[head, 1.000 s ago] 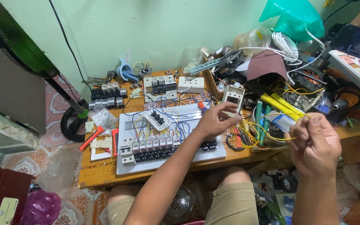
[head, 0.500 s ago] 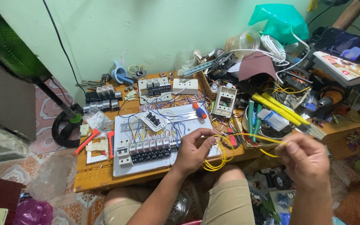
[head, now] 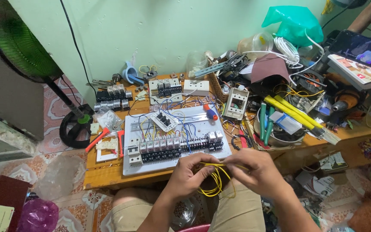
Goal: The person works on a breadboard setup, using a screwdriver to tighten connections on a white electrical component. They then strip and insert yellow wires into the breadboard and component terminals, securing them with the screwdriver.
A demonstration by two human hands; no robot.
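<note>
My left hand (head: 190, 172) and my right hand (head: 256, 170) meet in front of the low wooden table (head: 104, 174), above my lap. Both pinch a thin yellow wire (head: 213, 182) that hangs in loose loops between them. Just beyond the hands lies a white perforated board (head: 130, 141) with a row of black terminal blocks and relays (head: 168, 148), wired in blue and black. A white switch module (head: 164, 121) sits near the board's middle, and a red-handled screwdriver (head: 210, 112) lies at its far right.
A white socket box (head: 236, 103), yellow and green tools (head: 290, 112), coiled cables and a green plastic bag (head: 293, 21) crowd the right side. Black breakers (head: 110, 99) sit far left. A green standing fan (head: 71, 124) stands on the tiled floor to the left.
My left hand came off the board and joined my right hand in front of the table. Both now hold the yellow wire, which my right hand alone held before.
</note>
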